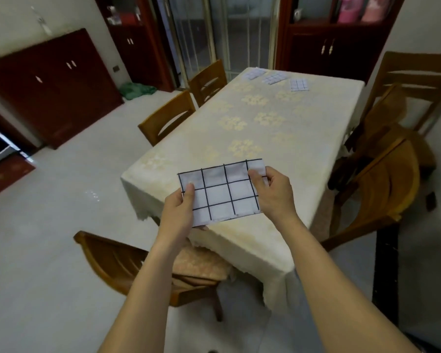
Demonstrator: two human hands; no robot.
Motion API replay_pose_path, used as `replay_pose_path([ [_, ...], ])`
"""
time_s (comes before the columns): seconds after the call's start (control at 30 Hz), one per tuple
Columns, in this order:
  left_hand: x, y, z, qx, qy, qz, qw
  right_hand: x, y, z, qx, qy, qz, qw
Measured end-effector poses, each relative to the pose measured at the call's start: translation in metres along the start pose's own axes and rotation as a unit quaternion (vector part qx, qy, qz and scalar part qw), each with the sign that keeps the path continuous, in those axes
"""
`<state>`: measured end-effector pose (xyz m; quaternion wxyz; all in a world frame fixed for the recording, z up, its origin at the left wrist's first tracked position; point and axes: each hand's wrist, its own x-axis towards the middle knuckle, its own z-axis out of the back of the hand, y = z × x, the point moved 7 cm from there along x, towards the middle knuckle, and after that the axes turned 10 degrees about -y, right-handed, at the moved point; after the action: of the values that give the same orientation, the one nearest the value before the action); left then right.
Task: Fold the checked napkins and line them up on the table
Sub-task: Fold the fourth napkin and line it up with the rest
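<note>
Head camera: we hold one folded checked napkin (222, 192) in the air above the near end of the table (265, 138), which wears a pale flowered cloth. Our left hand (181, 207) pinches its left edge, thumb on top. Our right hand (273, 192) pinches the upper right corner likewise. The cloth looks light, soft and limp, so we judge opposite edges the best hold. Three folded napkins (274, 78) lie in a row at the far end, making four in all.
</note>
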<state>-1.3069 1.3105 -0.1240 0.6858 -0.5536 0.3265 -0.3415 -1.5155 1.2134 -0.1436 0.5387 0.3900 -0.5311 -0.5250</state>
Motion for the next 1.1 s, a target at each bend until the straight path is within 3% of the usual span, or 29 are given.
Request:
replay_pose_path([
  [0.27,-0.006,0.017,0.158,0.007,-0.101,-0.012,0.995,-0.079,0.061,-0.118,0.011,0.051,0.054,0.997],
  [0.63,-0.007,0.072,0.498,-0.016,-0.256,0.007,0.966,-0.251,0.154,-0.426,0.018,0.19,0.136,0.972],
  [0.83,0.036,0.082,0.589,-0.004,-0.283,0.017,0.959,-0.27,0.168,-0.524,0.025,0.191,0.145,0.971],
  [1.1,0.138,0.084,0.665,-0.006,-0.311,0.022,0.95,-0.23,0.18,-0.662,0.055,0.217,0.142,0.964],
])
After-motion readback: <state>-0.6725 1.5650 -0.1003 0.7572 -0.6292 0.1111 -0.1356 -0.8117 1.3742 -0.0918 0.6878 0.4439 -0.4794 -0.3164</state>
